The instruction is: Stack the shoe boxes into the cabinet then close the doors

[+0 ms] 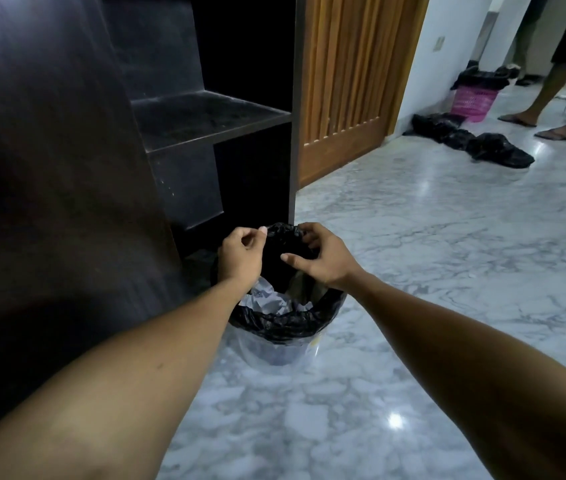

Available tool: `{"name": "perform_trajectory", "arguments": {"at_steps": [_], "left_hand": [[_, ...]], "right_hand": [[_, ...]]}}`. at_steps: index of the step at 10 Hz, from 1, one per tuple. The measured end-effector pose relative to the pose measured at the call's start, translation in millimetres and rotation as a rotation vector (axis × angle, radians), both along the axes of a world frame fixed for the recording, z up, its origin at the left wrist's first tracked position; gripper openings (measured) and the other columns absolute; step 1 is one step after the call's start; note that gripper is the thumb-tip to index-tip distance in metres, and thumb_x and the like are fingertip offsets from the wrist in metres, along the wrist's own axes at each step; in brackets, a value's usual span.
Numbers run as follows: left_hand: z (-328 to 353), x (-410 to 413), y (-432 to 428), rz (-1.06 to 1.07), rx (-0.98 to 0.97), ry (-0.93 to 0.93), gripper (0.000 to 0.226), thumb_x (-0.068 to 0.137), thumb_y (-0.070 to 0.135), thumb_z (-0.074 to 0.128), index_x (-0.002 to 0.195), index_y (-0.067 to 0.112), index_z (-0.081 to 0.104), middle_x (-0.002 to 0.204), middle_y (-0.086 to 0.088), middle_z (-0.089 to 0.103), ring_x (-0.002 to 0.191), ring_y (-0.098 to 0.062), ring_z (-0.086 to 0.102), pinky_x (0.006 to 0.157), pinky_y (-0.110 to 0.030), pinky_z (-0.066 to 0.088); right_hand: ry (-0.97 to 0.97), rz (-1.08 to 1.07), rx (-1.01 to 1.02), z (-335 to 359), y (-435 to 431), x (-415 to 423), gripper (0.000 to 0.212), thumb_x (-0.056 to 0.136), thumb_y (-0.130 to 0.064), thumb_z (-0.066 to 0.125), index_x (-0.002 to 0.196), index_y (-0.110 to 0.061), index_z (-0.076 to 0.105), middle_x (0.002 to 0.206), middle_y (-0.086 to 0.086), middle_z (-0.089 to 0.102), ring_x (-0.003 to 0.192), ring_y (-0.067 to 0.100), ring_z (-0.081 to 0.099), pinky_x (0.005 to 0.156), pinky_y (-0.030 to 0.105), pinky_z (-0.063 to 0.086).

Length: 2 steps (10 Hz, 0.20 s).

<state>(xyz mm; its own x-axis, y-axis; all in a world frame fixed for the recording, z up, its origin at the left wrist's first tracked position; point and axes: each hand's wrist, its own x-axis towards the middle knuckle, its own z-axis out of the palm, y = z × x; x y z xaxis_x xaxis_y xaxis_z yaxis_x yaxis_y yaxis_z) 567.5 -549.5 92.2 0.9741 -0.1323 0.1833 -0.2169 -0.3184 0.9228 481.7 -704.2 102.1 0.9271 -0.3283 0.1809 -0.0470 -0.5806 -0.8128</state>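
A dark wooden cabinet stands open at the left, with a bare shelf (212,119) inside and its dark door (49,168) swung toward me. No shoe box shows. In front of the cabinet's base sits a clear bin (274,351) lined with a black plastic bag (274,323), crumpled paper inside. My left hand (240,258) pinches the bag's far rim at the left. My right hand (319,258) grips the bunched black plastic at the right.
Grey marble floor (413,271) spreads to the right. A slatted wooden door (347,81) stands beside the cabinet. Black bags (475,142) lie on the floor at the back right, near a pink basket (472,102). Another person's legs (551,98) stand there.
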Motion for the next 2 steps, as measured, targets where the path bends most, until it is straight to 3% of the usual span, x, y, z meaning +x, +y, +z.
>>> {"name": "perform_trajectory", "arguments": {"at_steps": [2], "left_hand": [[1.9,-6.8,1.4,0.016,0.061,-0.001,0.033,0.095,0.044,0.059,0.101,0.013,0.068,0.090,0.003,0.067,0.081,-0.012,0.059,0.066,-0.022,0.040]], "right_hand": [[0.007,0.000,-0.034,-8.0,-0.4,-2.0,0.071,0.069,-0.057,0.079,0.130,-0.029,0.053,0.092,-0.022,0.053,0.085,-0.005,0.054,0.086,0.025,0.047]]}}
